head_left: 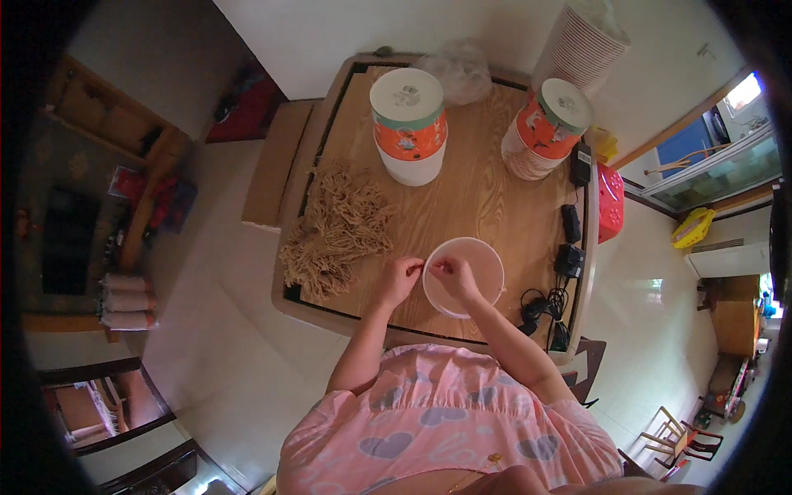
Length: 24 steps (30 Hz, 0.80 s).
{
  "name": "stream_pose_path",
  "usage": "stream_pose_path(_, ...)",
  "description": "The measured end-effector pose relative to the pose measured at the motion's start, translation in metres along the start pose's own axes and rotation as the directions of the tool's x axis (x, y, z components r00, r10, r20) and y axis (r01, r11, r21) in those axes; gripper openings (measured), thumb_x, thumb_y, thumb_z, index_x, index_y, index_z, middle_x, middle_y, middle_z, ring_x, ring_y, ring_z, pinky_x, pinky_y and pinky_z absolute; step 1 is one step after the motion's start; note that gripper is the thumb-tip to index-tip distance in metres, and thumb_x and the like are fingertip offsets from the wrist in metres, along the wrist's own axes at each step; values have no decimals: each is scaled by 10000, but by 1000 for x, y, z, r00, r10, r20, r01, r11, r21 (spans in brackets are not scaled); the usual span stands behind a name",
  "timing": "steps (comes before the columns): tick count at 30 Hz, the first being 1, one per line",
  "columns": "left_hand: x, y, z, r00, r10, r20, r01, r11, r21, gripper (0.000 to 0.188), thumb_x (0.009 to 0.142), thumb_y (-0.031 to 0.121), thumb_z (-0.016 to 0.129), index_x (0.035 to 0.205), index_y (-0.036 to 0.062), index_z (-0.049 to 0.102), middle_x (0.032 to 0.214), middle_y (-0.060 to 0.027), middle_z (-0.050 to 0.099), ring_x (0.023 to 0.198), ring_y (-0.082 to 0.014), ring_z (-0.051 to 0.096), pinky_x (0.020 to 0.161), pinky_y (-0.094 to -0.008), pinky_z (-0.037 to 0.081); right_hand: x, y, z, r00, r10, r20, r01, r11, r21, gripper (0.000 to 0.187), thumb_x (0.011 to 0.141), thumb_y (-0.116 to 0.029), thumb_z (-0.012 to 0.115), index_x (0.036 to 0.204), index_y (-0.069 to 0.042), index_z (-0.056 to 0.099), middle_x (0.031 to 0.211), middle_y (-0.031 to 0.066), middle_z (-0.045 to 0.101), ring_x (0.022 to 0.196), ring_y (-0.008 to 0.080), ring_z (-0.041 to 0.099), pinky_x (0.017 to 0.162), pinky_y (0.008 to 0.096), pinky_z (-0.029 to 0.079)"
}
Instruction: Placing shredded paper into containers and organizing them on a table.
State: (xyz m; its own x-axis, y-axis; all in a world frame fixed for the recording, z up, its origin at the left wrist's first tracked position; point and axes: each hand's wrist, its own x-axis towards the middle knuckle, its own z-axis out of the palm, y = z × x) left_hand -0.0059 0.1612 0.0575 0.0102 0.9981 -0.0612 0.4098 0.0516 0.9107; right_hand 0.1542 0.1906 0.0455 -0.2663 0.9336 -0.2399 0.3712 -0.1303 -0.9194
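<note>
A white round bucket [495, 262] stands near the front edge of the wooden tabletop, its open mouth facing up. My left hand [400, 280] is just outside its left rim, thumb and fingers pinched together. Over the mouth, my right hand [455, 277] reaches to the inner side of that same rim, its fingers also closed in a pinch. What the fingertips hold is too small to make out. A tiny light-brown bit sits at the bucket's right rim. Left of my hands lies a loose heap of brown twine cords [342, 227].
Behind stand two upside-down stacks of buckets, an orange-green-white stack [409, 140] and a right stack [544, 132]. Nearby are a clear plastic bag [458, 73], a tall cup stack [582, 45], black adapters with cables [569, 260], a red plastic stool [610, 202] and a cardboard box [276, 165].
</note>
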Motion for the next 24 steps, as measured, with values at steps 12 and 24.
stream_pose_path(12,-8,5,2,998,-54,-25,53,998,-45,219,742,1,552,956,2,596,853,-112,608,728,-188,594,637,-267,468,-7,-4,-1,995,79,-67,-78,997,19,127,740,-135,644,758,-17,600,578,-25,494,542,52,422,480,230,355)
stream_pose_path(24,-6,12,2,998,-6,-60,8,999,35,184,746,-11,553,924,4,599,814,-104,601,713,-176,598,631,-257,469,-6,-5,4,995,87,-52,-82,993,89,127,740,-135,651,749,-18,601,582,-39,490,545,44,419,473,224,347)
